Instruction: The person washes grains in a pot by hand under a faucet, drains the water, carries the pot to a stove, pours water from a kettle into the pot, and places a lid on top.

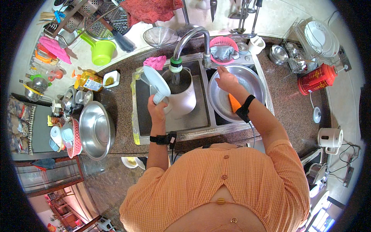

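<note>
Under the curved metal faucet (191, 33) stands a pale kettle (184, 100) in the left sink basin (200, 116), its light blue lid (156, 80) tipped up. Water runs from the green and white spout tip into it. My left hand (157, 108) is closed round the kettle's handle, thumb near the lid's hinge. My right hand (227, 79) is above a round metal basin (213, 95) in the right sink, fingers loosely stretched towards the faucet's base, with nothing seen in them. An orange object (233, 103), partly hidden by my right forearm, lies in that basin.
A pink strainer basket (223, 40) holding a grey cloth and a white holder (257, 45) stand behind the sink. At left are a large steel bowl (97, 130), a pump bottle (88, 80) and a white dish (111, 79). A red thermos (316, 79) and dish rack stand at right.
</note>
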Tool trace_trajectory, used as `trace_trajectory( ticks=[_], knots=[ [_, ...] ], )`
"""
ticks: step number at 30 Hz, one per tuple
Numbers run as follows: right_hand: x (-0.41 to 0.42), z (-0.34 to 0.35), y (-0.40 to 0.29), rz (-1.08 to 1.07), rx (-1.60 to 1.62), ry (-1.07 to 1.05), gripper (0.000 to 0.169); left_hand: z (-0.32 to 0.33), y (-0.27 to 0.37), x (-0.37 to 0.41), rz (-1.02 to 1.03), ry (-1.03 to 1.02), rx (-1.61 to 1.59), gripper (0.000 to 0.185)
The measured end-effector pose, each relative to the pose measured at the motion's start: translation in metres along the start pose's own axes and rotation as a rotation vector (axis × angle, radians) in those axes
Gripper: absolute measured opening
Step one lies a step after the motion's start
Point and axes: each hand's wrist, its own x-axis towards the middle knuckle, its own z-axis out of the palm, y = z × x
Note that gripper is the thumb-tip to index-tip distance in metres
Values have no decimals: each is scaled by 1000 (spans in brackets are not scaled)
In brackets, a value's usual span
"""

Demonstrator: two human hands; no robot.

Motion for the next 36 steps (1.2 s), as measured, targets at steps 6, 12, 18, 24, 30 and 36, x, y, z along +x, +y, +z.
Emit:
trace_trajectory(
  ticks=[6, 12, 18, 24, 30, 36],
  knots=[
    [2, 5, 3, -12, 1, 37, 58, 3, 3, 7, 23, -36, 0, 30],
    [5, 6, 4, -1, 48, 29, 59, 5, 1, 11, 12, -35, -20, 30],
    [19, 18, 19, 49, 132, 113, 54, 6, 0, 8, -25, 6, -29, 33],
    [30, 19, 24, 203, 153, -17, 43, -4, -9, 8, -9, 18, -39, 34],
    [48, 35, 33, 163, 187, -4, 40, -8, -9, 8, -16, 22, -17, 33],
    [49, 35, 30, 136, 216, 73, 37, -12, -17, 11, -66, 36, -19, 36]
  ],
)
